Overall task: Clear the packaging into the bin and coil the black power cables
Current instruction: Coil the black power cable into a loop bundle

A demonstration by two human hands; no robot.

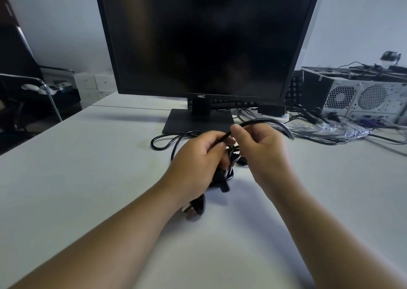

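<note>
The white table (88, 178) carries a black monitor (198, 35), which stands on its base near the far edge, at the middle. The screen is dark.

Both hands are raised in front of the monitor's base, close together over the middle of the table. The left hand (198, 161) has its grip clamped on a bunched black cable (220, 182), with fingers curled round the gathered turns. The right hand (262, 150) has its grip pinched on a single run of the same cable, between thumb and fingers. From that pinch the cable arcs up and over to the right, blurred at its end. Another part of the cable lies curled on the table just left of the monitor's base.

A black plug (196, 205) shows below the left wrist; whether it rests on the table cannot be told.

Clear plastic packaging (330, 129) lies crumpled towards the far right edge, among loose wires. Behind it stands a grey computer case (363, 99). A black keyboard (294, 86) is partly visible behind the monitor. A chair (44, 86) stands beyond the left edge.
</note>
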